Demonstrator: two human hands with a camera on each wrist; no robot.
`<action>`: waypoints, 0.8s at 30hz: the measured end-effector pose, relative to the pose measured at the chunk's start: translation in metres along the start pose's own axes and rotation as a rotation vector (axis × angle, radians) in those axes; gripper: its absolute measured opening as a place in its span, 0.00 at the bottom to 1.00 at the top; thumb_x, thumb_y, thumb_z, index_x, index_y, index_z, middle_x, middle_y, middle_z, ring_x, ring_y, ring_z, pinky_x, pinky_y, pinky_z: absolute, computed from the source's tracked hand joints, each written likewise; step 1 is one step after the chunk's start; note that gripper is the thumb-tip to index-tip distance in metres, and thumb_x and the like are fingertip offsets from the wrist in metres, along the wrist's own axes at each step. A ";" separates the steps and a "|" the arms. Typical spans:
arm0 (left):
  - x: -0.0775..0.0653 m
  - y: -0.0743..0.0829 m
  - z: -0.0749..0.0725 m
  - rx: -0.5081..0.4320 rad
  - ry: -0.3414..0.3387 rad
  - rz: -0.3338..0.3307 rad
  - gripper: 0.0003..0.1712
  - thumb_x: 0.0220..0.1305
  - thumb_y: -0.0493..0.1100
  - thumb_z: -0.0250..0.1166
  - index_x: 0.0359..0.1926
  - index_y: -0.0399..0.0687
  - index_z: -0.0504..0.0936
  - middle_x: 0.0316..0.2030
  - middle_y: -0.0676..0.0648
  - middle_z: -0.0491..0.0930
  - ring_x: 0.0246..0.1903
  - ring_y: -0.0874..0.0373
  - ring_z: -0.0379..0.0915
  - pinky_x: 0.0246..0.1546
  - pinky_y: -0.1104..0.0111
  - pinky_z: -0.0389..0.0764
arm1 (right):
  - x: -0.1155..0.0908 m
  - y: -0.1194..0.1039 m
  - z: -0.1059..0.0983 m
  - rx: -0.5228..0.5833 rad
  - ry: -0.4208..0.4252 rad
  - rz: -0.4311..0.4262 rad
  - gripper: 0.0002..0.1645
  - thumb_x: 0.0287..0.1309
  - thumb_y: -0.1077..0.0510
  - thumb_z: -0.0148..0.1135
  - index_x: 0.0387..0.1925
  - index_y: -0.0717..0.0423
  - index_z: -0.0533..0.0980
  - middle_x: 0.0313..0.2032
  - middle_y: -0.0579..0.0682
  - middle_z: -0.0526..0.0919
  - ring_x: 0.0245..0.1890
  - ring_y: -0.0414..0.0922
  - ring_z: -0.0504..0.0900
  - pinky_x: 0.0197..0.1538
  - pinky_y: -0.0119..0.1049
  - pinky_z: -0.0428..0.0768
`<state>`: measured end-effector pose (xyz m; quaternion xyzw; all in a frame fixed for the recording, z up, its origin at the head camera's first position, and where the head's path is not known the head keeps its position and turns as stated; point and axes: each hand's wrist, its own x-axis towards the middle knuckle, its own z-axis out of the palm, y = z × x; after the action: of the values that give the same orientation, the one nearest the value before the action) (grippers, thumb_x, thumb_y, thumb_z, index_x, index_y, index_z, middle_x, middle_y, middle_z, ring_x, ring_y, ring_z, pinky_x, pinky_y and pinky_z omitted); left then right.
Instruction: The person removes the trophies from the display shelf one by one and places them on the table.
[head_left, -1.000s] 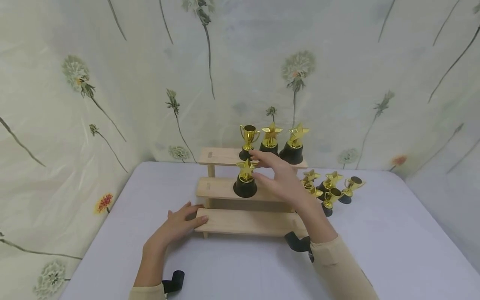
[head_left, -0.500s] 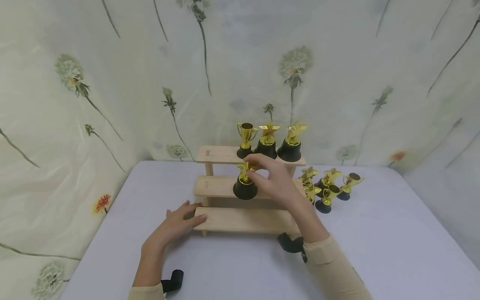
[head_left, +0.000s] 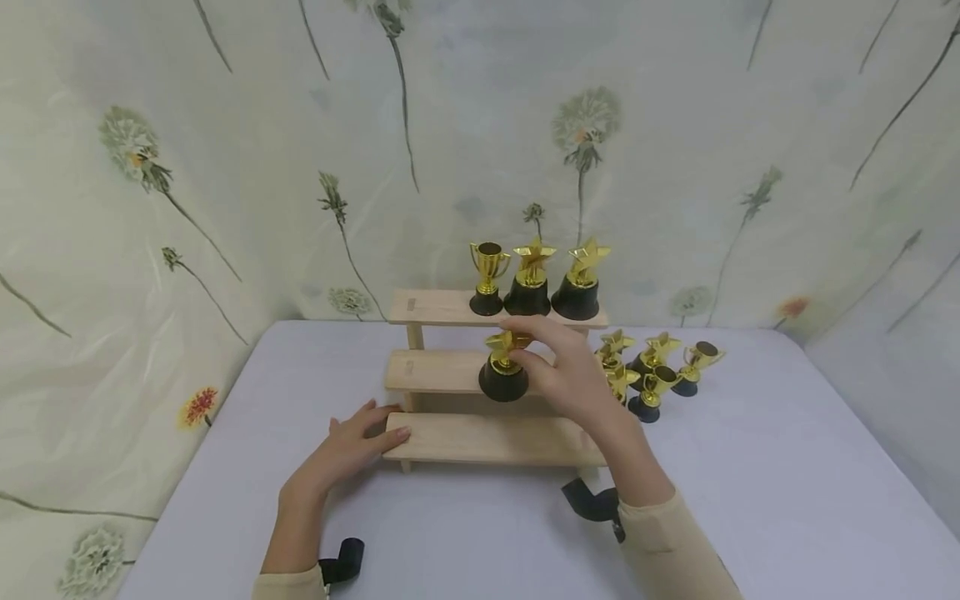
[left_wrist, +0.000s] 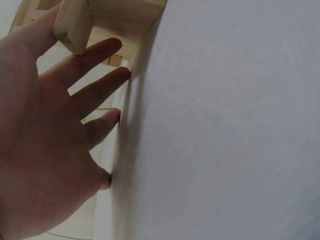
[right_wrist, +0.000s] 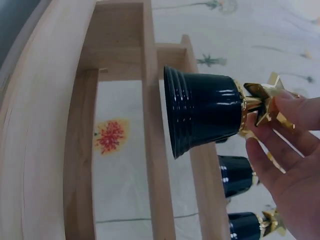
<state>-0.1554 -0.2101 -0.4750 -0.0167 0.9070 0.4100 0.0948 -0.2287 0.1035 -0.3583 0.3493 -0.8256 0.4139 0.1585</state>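
Observation:
My right hand (head_left: 566,375) pinches a gold star trophy (head_left: 504,377) by its star, thumb on one side and fingers on the other. The trophy stands upright at the middle shelf, its black base overlapping that board's front edge in the head view. From the right wrist, the black base (right_wrist: 205,110) and the gold star (right_wrist: 272,102) show close up. My left hand (head_left: 352,446) rests at the left end of the wooden three-step stand (head_left: 487,439), thumb on top of the lowest board. In the left wrist view its fingers (left_wrist: 100,92) are spread and fairly straight, tips near the white tabletop.
Along the top shelf (head_left: 431,307) stand a gold cup trophy (head_left: 487,279) and two star trophies (head_left: 529,279). Several more star and cup trophies (head_left: 652,392) are grouped on the white table (head_left: 750,475) right of the stand. A flower-patterned cloth (head_left: 450,125) hangs behind.
My right hand's fingers have drawn in on the star, and the trophy has shifted a little to the right along the middle shelf. My left hand keeps its place on the stand.

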 end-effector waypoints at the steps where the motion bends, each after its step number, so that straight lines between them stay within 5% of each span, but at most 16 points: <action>1: 0.000 0.000 0.000 0.004 0.001 0.004 0.43 0.62 0.73 0.59 0.70 0.56 0.71 0.75 0.38 0.59 0.79 0.43 0.41 0.71 0.34 0.21 | -0.002 0.000 -0.002 0.005 0.012 -0.013 0.24 0.59 0.65 0.68 0.55 0.45 0.80 0.46 0.42 0.86 0.46 0.38 0.81 0.52 0.43 0.83; 10: 0.001 0.000 0.000 0.013 -0.012 0.002 0.43 0.61 0.74 0.58 0.70 0.57 0.70 0.75 0.38 0.58 0.79 0.43 0.40 0.71 0.33 0.22 | -0.014 0.011 -0.032 -0.015 0.105 -0.052 0.23 0.56 0.71 0.68 0.52 0.51 0.80 0.47 0.45 0.86 0.46 0.39 0.82 0.51 0.26 0.80; 15: 0.000 -0.001 0.001 0.021 -0.015 -0.003 0.44 0.62 0.74 0.58 0.71 0.57 0.69 0.75 0.38 0.58 0.79 0.41 0.39 0.70 0.32 0.22 | -0.024 0.017 -0.051 -0.035 0.154 0.026 0.24 0.57 0.70 0.68 0.55 0.52 0.80 0.50 0.49 0.86 0.52 0.43 0.84 0.58 0.21 0.77; 24: 0.001 0.001 0.001 0.016 -0.026 -0.009 0.45 0.61 0.75 0.57 0.72 0.57 0.68 0.76 0.37 0.55 0.79 0.40 0.38 0.70 0.33 0.21 | -0.035 0.025 -0.082 -0.070 0.242 0.090 0.25 0.58 0.71 0.66 0.56 0.51 0.79 0.52 0.50 0.85 0.53 0.34 0.82 0.59 0.22 0.77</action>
<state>-0.1564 -0.2085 -0.4751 -0.0146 0.9089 0.4024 0.1085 -0.2245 0.1943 -0.3423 0.2535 -0.8292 0.4306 0.2504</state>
